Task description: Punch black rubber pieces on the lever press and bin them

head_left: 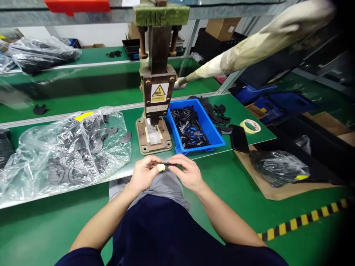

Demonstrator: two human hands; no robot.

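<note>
Between my two hands, over my lap, is a small thin black part (166,164). My left hand (146,172) pinches its left end, with yellow tape or a cover on the thumb tip. The fingers of my right hand (188,171) are closed on the other end. Just beyond my hands stands a hand press (157,88) with a warning label, its ram above a pale block (154,136) on the base. Right of the press, a blue bin (213,138) holds many small black parts (190,125). My fingers hide most of the held part.
A clear plastic bag (80,147) of dark curved pieces lies left of the press. On the right are more curved pieces (215,111), a tape roll (250,126) and a black phone (239,138). The cloth-wrapped press lever (244,51) reaches up to the right.
</note>
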